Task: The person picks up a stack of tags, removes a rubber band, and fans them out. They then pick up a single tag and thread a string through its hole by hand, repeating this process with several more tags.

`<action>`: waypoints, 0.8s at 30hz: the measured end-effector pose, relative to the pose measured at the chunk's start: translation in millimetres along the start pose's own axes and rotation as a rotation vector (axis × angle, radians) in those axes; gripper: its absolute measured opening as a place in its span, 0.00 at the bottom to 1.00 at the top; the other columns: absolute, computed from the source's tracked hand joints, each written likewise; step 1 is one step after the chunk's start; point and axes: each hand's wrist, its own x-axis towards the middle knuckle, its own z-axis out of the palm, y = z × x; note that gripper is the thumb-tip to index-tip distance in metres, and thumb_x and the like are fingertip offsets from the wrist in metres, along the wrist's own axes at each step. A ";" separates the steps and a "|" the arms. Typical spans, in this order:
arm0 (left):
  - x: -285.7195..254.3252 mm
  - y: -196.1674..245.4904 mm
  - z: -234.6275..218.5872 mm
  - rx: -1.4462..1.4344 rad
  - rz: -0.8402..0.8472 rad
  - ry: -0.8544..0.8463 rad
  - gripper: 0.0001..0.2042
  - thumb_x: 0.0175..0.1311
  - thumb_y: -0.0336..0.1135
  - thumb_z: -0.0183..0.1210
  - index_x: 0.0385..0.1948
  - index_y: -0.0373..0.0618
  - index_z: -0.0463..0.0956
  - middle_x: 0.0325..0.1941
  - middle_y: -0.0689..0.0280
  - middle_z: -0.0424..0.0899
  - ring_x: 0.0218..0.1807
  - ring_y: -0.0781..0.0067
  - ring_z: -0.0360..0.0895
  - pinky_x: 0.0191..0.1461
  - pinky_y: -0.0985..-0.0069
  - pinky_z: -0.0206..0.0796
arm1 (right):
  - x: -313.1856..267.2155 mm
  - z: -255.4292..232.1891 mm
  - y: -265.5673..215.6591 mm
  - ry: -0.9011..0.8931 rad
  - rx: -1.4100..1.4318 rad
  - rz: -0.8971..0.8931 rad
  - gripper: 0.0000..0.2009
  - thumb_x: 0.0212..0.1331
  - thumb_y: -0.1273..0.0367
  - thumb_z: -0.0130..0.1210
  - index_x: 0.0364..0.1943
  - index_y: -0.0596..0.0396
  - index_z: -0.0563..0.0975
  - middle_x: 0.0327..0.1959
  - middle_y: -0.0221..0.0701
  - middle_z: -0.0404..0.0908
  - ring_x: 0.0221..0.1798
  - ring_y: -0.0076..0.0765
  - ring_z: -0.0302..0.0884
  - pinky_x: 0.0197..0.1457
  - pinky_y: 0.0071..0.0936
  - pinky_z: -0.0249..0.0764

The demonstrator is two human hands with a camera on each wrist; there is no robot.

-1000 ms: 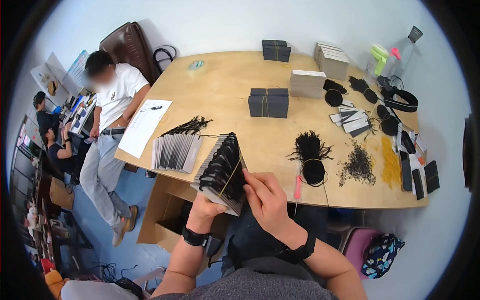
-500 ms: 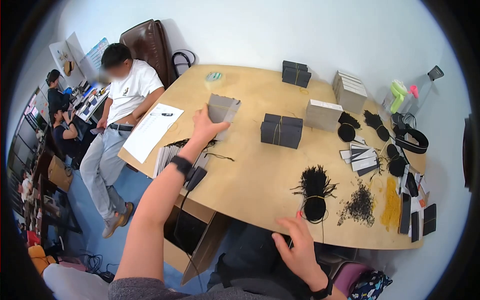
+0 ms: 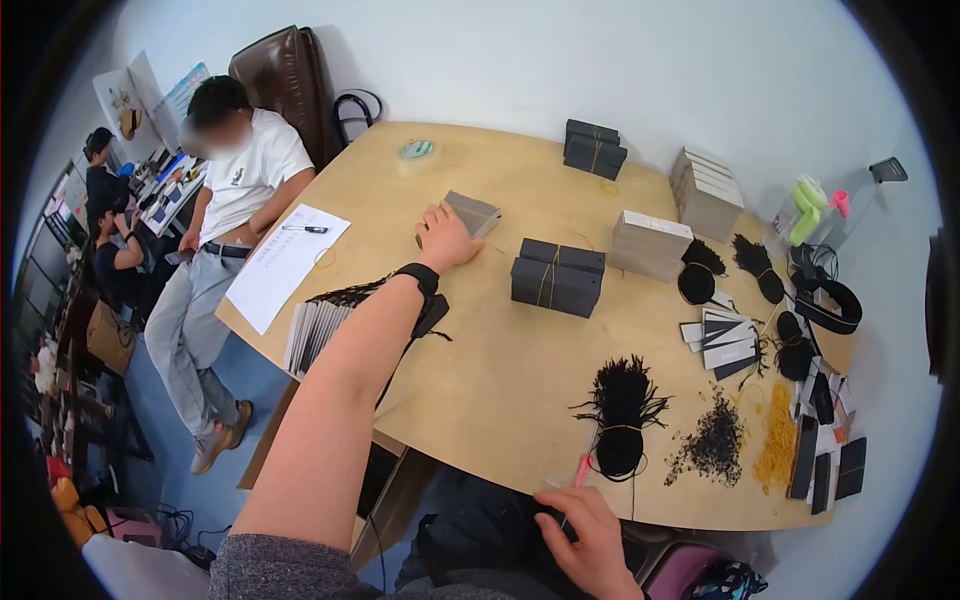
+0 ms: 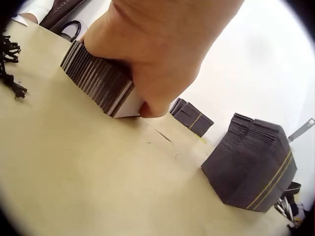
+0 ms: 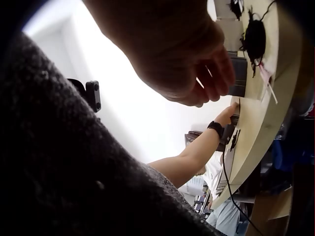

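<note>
My left hand [image 3: 447,240] reaches out to the middle of the table and grips a stack of grey card tags [image 3: 473,212] across its sides. In the left wrist view the stack [image 4: 96,81] rests on the wood, its card edges in a row, while the palm hides part of it. Over the table's front edge my right hand [image 3: 590,545] hovers with loosely bent fingers and holds nothing. A pink-handled tool [image 3: 582,470] lies just beyond its fingers, beside a banded bundle of black cords [image 3: 620,445].
Dark banded card stacks [image 3: 555,285] stand right of my left hand, with pale card stacks [image 3: 650,245] behind. A fanned row of tags [image 3: 312,335] lies under my left forearm. Small black pieces [image 3: 710,440] and yellow rubber bands [image 3: 777,440] are at right. A person [image 3: 250,170] sits at left.
Both hands held the corded, banded tag stack near my lap at first. My left hand has carried it out to the table and stood it there; my right hand has let go and drawn back.
</note>
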 end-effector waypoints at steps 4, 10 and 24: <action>-11.7 -2.8 -20.0 -0.191 -0.086 0.035 0.47 0.44 0.54 0.68 0.63 0.29 0.60 0.61 0.46 0.68 0.65 0.48 0.60 0.66 0.51 0.52 | -0.2 6.8 -1.2 -0.003 0.007 -0.046 0.12 0.58 0.75 0.62 0.46 0.57 0.79 0.43 0.42 0.79 0.47 0.50 0.78 0.50 0.34 0.74; -48.1 -28.4 -68.9 -0.204 -0.085 -0.002 0.42 0.41 0.51 0.68 0.58 0.31 0.66 0.59 0.47 0.69 0.64 0.47 0.61 0.65 0.51 0.52 | -9.1 1.9 -0.7 -0.009 0.002 -0.022 0.11 0.58 0.76 0.61 0.45 0.58 0.79 0.43 0.41 0.80 0.47 0.49 0.78 0.50 0.34 0.75; -59.6 -70.0 -72.4 -0.189 0.104 0.051 0.55 0.52 0.62 0.65 0.70 0.24 0.47 0.75 0.36 0.49 0.76 0.39 0.47 0.76 0.45 0.36 | -2.0 6.7 -26.8 -0.106 -0.077 -0.077 0.11 0.57 0.77 0.61 0.45 0.58 0.79 0.42 0.41 0.80 0.45 0.48 0.79 0.50 0.34 0.75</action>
